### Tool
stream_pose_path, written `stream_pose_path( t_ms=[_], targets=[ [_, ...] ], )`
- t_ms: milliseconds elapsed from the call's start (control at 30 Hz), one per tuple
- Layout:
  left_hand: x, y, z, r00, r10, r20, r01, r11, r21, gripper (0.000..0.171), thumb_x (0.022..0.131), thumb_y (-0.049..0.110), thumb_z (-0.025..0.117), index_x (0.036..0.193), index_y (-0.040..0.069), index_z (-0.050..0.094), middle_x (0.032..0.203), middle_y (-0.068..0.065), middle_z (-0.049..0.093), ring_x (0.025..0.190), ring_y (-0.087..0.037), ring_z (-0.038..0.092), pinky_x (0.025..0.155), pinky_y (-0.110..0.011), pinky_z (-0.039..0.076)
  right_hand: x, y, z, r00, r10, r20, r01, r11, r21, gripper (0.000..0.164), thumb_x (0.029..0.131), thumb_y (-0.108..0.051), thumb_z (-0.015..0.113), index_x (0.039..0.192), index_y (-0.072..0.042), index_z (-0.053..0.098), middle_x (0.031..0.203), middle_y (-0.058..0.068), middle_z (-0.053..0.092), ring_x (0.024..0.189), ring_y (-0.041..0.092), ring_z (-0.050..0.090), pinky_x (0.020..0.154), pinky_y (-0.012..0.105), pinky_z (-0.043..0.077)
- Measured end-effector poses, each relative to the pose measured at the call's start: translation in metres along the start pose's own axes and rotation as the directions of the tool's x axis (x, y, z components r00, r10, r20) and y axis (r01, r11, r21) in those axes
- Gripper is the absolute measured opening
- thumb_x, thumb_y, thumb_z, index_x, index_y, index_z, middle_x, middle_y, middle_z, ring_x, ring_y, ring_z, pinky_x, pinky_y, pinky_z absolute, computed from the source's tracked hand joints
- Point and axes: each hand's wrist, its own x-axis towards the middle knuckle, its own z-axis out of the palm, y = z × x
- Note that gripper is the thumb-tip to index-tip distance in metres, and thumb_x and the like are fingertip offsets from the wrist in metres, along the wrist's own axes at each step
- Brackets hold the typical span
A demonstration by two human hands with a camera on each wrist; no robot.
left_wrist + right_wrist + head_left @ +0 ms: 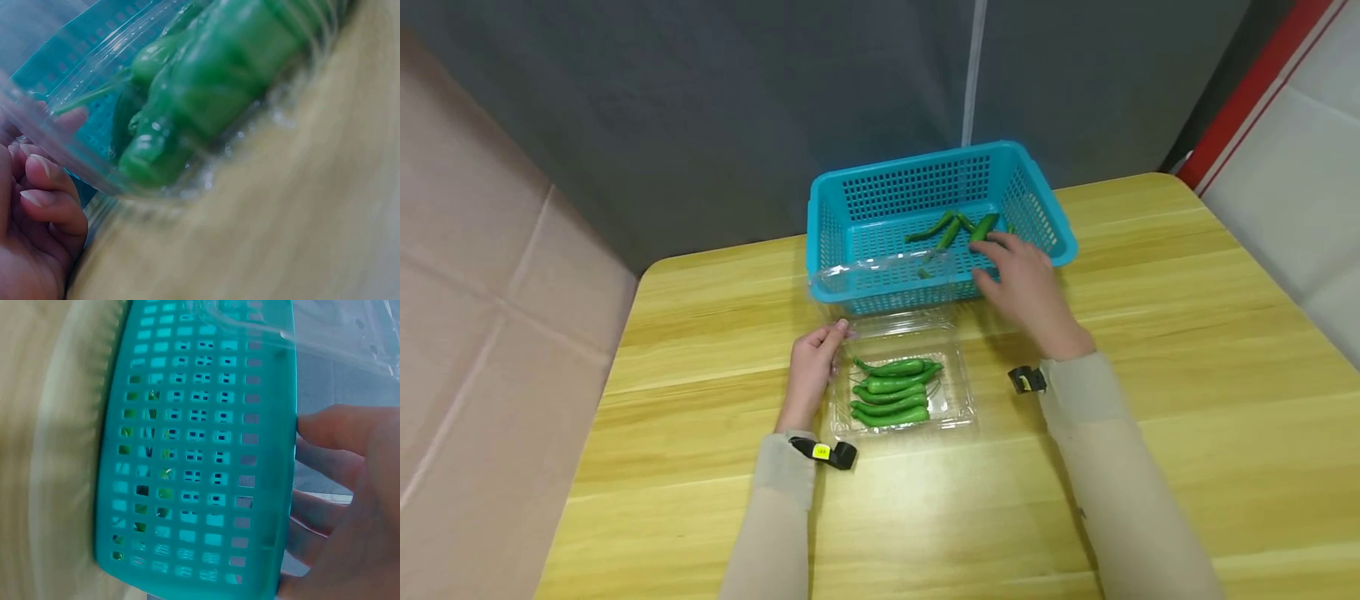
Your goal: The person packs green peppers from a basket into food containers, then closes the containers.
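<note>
Green peppers [895, 386] sit in the clear box [961, 417], left hand [811, 367] pinching its ten-o'clock edge, lid [880, 283] up at twelve, and a careless sweep from the loose-fingered right hand [1026, 287], two o'clock over the blue basket [917, 161], could clip it!

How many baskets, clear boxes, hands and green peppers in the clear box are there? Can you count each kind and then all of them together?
Blue basket: 1
Clear box: 1
Hands: 2, the left hand and the right hand
Green peppers in the clear box: 5 that I can make out
Total: 9
</note>
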Motion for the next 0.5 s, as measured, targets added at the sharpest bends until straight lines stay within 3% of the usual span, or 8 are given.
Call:
stream_pose_path(
  t_ms=[333, 500],
  targets=[
    [0.0, -0.001, -0.001, 1.0, 0.007, 0.009, -0.007, 1.0, -0.001, 0.035, 0.088, 0.035, 0.056, 0.089, 0.002, 0.068, 0.043, 0.001, 0.038, 0.034, -0.007, 0.032, 0.029, -0.024, 0.026, 0.015, 0.002, -0.007, 0.993, 0.03, 0.111, -0.024, 0.998, -0.056, 0.041, 0.091, -0.025, 0.049, 0.127, -0.006, 0.047, 0.13, 0.017, 0.042, 0.12, 0.035, 0.036, 0.094, 0.056, 0.03],
    [0.0, 0.0, -0.001, 1.0, 0.009, 0.01, -0.009, 1.0, -0.001, 0.035, 0.088, 0.034, 0.056, 0.089, 0.001, 0.068, 0.043, 0.001, 0.038, 0.034, -0.007, 0.033, 0.03, -0.023, 0.027, 0.023, 0.002, -0.01, 0.972, 0.072, 0.222, -0.058, 0.996, -0.066, 0.044, 0.092, -0.029, 0.046, 0.13, -0.006, 0.044, 0.133, 0.018, 0.038, 0.121, 0.037, 0.033, 0.094, 0.056, 0.029]
  ],
)
